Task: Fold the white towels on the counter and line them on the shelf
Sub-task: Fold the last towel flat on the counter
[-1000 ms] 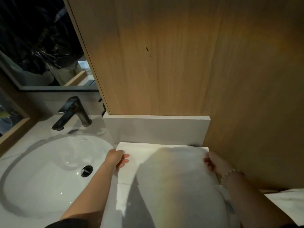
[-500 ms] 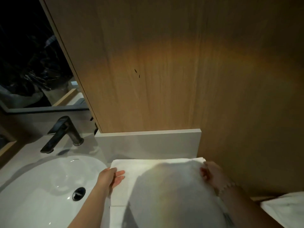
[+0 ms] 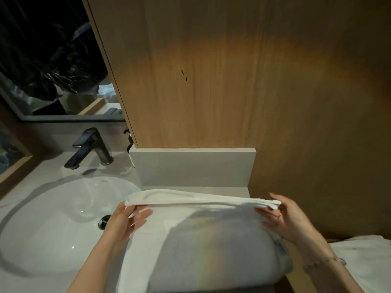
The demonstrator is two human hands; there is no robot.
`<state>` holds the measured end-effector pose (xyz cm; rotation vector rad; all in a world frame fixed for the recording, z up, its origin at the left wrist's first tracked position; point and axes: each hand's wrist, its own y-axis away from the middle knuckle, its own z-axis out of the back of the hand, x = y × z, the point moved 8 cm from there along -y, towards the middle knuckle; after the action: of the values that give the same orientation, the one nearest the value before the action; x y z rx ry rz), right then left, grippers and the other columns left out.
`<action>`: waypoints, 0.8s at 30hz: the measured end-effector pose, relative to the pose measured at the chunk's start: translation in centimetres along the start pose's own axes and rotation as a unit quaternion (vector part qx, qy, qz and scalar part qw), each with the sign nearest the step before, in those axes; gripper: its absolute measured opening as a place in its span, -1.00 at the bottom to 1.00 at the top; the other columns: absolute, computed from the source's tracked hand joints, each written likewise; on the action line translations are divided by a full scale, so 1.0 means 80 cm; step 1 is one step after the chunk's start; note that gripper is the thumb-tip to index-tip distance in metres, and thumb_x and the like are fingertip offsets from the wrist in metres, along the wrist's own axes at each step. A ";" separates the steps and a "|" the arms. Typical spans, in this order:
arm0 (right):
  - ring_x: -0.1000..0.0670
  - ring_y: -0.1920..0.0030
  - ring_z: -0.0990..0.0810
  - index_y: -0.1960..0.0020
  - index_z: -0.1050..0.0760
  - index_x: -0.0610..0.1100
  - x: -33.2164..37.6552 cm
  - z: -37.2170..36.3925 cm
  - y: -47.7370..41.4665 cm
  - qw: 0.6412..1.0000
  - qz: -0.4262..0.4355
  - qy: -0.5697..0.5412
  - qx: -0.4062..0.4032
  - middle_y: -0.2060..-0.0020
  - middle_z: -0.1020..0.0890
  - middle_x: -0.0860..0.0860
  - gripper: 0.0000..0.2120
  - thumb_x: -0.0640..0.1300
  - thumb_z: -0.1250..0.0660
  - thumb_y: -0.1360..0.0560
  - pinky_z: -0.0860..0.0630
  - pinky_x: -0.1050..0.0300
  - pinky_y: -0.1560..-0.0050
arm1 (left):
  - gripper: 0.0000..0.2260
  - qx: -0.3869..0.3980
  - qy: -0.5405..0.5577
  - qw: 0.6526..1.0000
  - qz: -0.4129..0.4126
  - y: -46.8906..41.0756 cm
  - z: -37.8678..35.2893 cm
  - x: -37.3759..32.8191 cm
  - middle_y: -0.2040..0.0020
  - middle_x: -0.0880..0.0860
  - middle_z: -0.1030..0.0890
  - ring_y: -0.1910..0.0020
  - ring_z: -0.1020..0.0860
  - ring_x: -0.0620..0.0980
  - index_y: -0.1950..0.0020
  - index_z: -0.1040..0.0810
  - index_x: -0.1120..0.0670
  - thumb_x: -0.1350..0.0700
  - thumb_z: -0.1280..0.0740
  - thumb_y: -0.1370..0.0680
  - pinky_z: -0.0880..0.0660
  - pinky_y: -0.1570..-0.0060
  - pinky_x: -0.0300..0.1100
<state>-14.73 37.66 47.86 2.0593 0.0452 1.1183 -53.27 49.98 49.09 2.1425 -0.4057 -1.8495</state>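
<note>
The left hand, left of centre in the lower frame, pinches between thumb and fingers the left end of the far edge of the towel. The right hand, on the right, pinches the other end the same way. The two hands are well apart, with the edge stretched between them.

Half a second ago that edge lay flat on the counter, close under the backsplash, with a hand at each corner. Now it is lifted off the surface as a thin raised band and drawn nearer the bottom of the frame, so a bare strip of counter shows behind it. The rest of the towel lies flat on the counter and runs down to the bottom edge, its middle under a broad dark shadow that hides any creases.

A bracelet sits on the right wrist. To the left is the white sink, its drain just beside the left hand, and a dark faucet stands above it. A wooden panel rises directly behind the backsplash and closes in the right side near the right hand. A mirror fills the upper left. A second white towel lies at the lower right.
</note>
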 end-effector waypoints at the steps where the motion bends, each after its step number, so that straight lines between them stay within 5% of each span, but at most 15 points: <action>1: 0.03 0.44 -0.66 0.14 -0.47 -0.14 -0.003 0.000 0.010 1.000 -0.008 -0.018 0.009 0.42 -0.67 -0.07 -0.84 -0.08 -0.20 -0.52 -0.27 -0.02 -0.14 | -0.79 0.010 0.000 1.000 0.007 0.007 0.002 0.004 -0.11 0.12 -0.59 -0.07 -0.59 0.14 -0.23 -0.42 0.14 0.19 -0.09 -0.65 -0.45 -0.03 -0.05; 4: -0.03 0.42 -0.67 0.15 -0.48 -0.19 -0.010 0.006 0.024 0.997 0.002 -0.067 0.025 0.39 -0.67 -0.10 -0.88 -0.13 -0.34 -0.42 -0.22 -0.09 -0.26 | -0.80 0.037 0.008 0.999 0.016 0.032 0.006 0.014 -0.08 -0.01 -0.64 -0.09 -0.60 0.04 -0.19 -0.48 0.04 0.15 -0.12 -0.64 -0.36 -0.13 -0.07; 7: -0.12 0.34 -0.68 0.10 -0.51 -0.25 -0.015 0.010 0.038 0.993 0.032 -0.103 0.050 0.33 -0.67 -0.16 -0.53 -0.21 -0.58 -0.05 -0.39 -0.08 -0.11 | -0.81 0.054 0.015 0.998 0.020 0.049 0.015 0.027 -0.12 -0.06 -0.63 -0.15 -0.56 -0.02 -0.15 -0.49 0.01 0.17 -0.14 -0.62 -0.26 -0.31 -0.04; 9: -0.16 0.16 -0.64 -0.15 -0.48 -0.31 -0.022 0.016 0.045 0.992 0.045 -0.100 0.064 0.16 -0.63 -0.20 -0.53 -0.32 -0.48 -0.27 -0.52 -0.02 0.03 | -0.86 0.073 0.023 0.997 0.007 0.059 0.017 0.031 -0.11 -0.03 -0.61 -0.18 -0.53 -0.01 -0.07 -0.47 0.05 0.20 -0.14 -0.62 -0.23 -0.36 -0.03; 11: -0.10 -0.04 -0.54 -0.34 -0.37 -0.27 -0.031 0.036 0.046 0.995 0.080 -0.050 0.031 -0.05 -0.57 -0.17 -0.55 -0.33 -0.34 -0.47 -0.47 0.01 -0.13 | -0.90 0.083 0.008 0.996 -0.017 0.070 0.019 0.033 -0.04 0.02 -0.61 -0.17 -0.51 0.02 -0.06 -0.44 0.15 0.26 -0.15 -0.60 -0.28 -0.33 -0.07; 13: -0.08 -0.22 -0.45 -0.36 -0.37 -0.21 -0.038 0.049 0.045 0.996 0.070 -0.048 0.029 -0.19 -0.52 -0.12 -0.48 -0.34 -0.39 -0.44 -0.37 0.01 -0.26 | -0.88 0.087 -0.023 0.995 -0.046 0.083 0.028 0.033 0.07 0.06 -0.62 -0.08 -0.52 0.04 -0.09 -0.42 0.29 0.30 -0.20 -0.58 -0.45 -0.18 -0.18; 15: -0.11 -0.18 -0.47 -0.15 -0.48 -0.17 -0.043 0.049 0.050 0.993 0.100 -0.001 0.065 -0.05 -0.57 -0.09 -0.63 -0.22 -0.47 -0.38 -0.44 -0.01 -0.12 | -0.82 0.101 -0.079 0.990 -0.052 0.097 0.039 0.035 0.23 0.08 -0.57 0.15 -0.49 0.02 -0.01 -0.42 0.30 0.23 -0.34 -0.52 -0.52 0.17 -0.21; 17: -0.07 0.13 -0.51 0.15 -0.44 -0.20 -0.048 0.049 0.054 0.992 0.084 0.046 0.084 0.19 -0.51 -0.09 -0.72 -0.17 -0.49 -0.27 -0.44 0.07 0.19 | -0.77 0.117 -0.158 0.980 -0.030 0.108 0.050 0.047 0.35 0.09 -0.41 0.40 -0.33 -0.04 0.08 -0.40 0.25 0.14 -0.39 -0.49 -0.27 0.46 -0.22; 20: -0.06 0.24 -0.40 0.29 -0.36 -0.23 -0.053 0.065 0.046 0.968 0.062 0.234 0.060 0.27 -0.41 -0.14 -0.80 -0.30 -0.36 -0.42 -0.34 0.11 0.30 | -0.90 0.128 -0.263 0.955 -0.052 0.119 0.061 0.061 0.39 0.05 -0.41 0.51 -0.33 -0.11 0.12 -0.42 0.30 0.30 -0.30 -0.54 -0.24 0.50 -0.30; 24: 0.03 0.36 -0.27 0.48 -0.30 -0.10 -0.062 0.077 0.041 0.926 0.052 0.368 0.070 0.43 -0.32 -0.04 -0.59 -0.40 -0.30 -0.45 -0.21 0.17 0.33 | -0.92 0.105 -0.331 0.933 -0.095 0.126 0.068 0.064 0.33 0.06 -0.53 0.37 -0.46 -0.14 0.18 -0.50 0.28 0.39 -0.31 -0.50 -0.34 0.34 -0.33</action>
<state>-14.32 29.71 44.60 1.6561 0.3986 1.9488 -58.23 38.56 47.60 1.6541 -0.5689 -2.7382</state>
